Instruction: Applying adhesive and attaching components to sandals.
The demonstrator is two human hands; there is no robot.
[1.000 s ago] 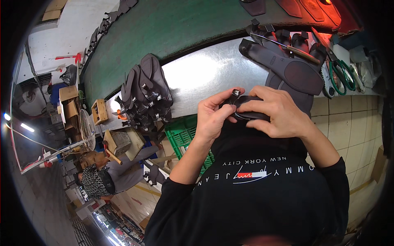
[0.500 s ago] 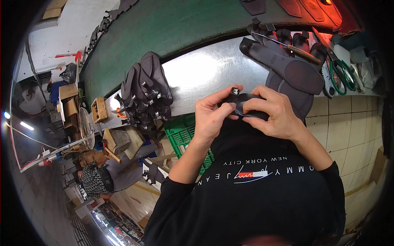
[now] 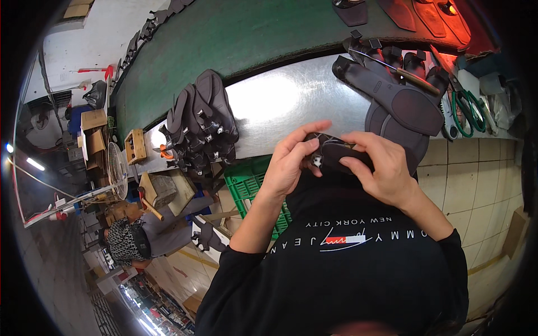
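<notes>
Both the left hand [image 3: 291, 162] and the right hand [image 3: 381, 171] grip what looks like a dark sandal piece [image 3: 336, 154] above the shiny metal surface [image 3: 280, 106].

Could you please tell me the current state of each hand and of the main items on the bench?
left hand: pinching the dark sandal piece by its end
right hand: gripping that piece from above
dark soles: stacked on the metal bench
strapped sandals: piled together
green-handled scissors: lying unused

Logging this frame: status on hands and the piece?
Left hand and right hand both grip dark sandal piece. Held above steel bench. Nothing in the way.
</notes>
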